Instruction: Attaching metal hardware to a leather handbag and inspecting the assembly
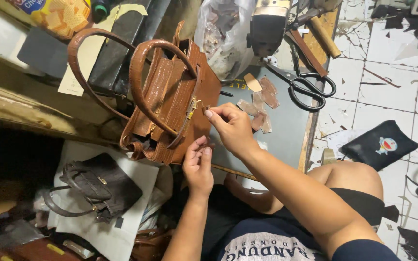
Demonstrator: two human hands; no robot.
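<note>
Brown croc-textured leather handbag [170, 104] lies on its side at the edge of a grey-green work mat [281, 130], two arched handles pointing away from the person. Head view only.

Right hand [233, 128] sits just beside the handbag, on the mat side, thumb and forefinger pinched together on a small brown tab [205, 109] at the gold clasp [192, 107] of the bag's strap. Left hand [198, 166] is below the handbag's lower corner, fingers curled in and touching the bag's edge; whether it grips anything, cannot tell.

Past the handbag on the mat: a scatter of brown leather scraps [260, 104], then black-handled scissors [308, 89] further out near the mat's edge. Black sewing machine head [267, 24] is above the handbag's top end, clear plastic bag [218, 34] beside it. Black handbag [97, 186] with gold hardware rests on white paper [122, 227], on the opposite side of the brown handbag from the scissors. Dark pouch [380, 144] with cartoon print lies on the white tiled floor [388, 67], well apart from the handbag.
</note>
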